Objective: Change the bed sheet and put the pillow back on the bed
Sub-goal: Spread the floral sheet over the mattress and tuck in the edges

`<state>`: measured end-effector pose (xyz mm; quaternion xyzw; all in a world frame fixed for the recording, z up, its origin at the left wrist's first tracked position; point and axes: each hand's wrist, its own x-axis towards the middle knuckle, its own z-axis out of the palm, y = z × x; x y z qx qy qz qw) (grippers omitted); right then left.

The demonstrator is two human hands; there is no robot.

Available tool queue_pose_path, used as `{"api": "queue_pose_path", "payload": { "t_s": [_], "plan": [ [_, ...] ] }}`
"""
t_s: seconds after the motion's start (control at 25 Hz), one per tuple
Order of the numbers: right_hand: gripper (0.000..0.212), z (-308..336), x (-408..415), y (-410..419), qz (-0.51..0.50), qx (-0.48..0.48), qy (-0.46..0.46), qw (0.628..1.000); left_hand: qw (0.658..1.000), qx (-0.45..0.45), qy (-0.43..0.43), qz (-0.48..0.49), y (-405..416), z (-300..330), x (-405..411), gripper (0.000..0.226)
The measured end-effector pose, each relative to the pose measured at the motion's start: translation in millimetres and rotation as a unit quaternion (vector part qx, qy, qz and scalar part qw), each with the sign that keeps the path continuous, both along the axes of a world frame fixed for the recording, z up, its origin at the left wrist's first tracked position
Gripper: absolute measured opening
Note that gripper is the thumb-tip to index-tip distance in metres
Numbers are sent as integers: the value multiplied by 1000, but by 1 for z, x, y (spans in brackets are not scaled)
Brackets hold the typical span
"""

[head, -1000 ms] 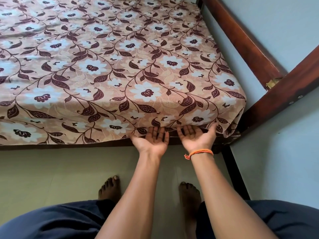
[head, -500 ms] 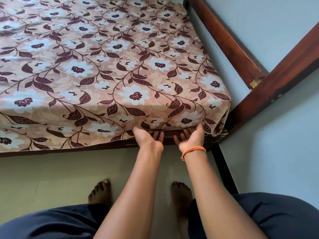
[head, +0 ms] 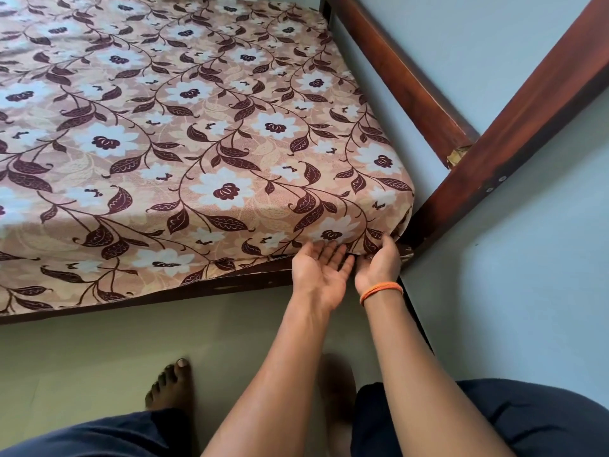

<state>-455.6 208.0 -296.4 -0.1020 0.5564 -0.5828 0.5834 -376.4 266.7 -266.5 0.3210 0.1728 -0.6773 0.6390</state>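
Already the floral bed sheet (head: 197,133) is lying flat and smooth across the top of the mattress, and its near corner is wrapping snugly round the mattress edge beside the dark wooden bed frame (head: 494,133). Both hands are working at that corner. The left hand (head: 321,275) is turning palm up, its fingers straight and slightly spread, their tips touching the underside of the sheet's lower edge. The right hand (head: 379,262), with an orange band (head: 382,291) on the wrist, is also lying palm up against the corner — its fingertips are hidden under the fabric, so I cannot tell whether they are pinching the sheet or only pushing it in.

Judging by this, the laying of the sheet is mostly done and the tucking is under way. Further to the left, the hem is hanging loose over the frame's side rail rather than being tucked under, so that stretch probably needs the same attention. No pillow is showing anywhere in view — so putting it back on the bed appears to be outstanding, along with any sides of the bed lying outside the picture.
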Motion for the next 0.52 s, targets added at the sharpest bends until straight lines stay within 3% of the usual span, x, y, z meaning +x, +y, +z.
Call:
{"api": "queue_pose_path", "payload": {
  "t_s": [0.04,0.08,0.16,0.2,0.28,0.44,0.52],
  "plan": [
    [24,-1,-3,-6,25,7,63,998,1000,7,-4,-8,-4,-2,0,27],
    [24,-5,-8,-12,58,13,185,981,999,24,-18,-22,-7,-6,0,24],
    [21,-16,-23,-14,93,13,425,900,996,57,-50,-56,-11,-12,-2,25],
    [19,-24,-30,-13,99,-2,482,871,994,67,-59,-71,-12,-15,-5,27],
    [23,-41,-46,-11,79,-13,521,850,989,75,-73,-102,-14,-19,-11,20],
    [37,-39,-63,-12,52,83,437,894,972,96,-136,-166,-23,-26,-30,8],
    [43,-32,-64,-17,60,113,448,885,970,103,-149,-164,-27,-28,-34,9]
  ]
}}
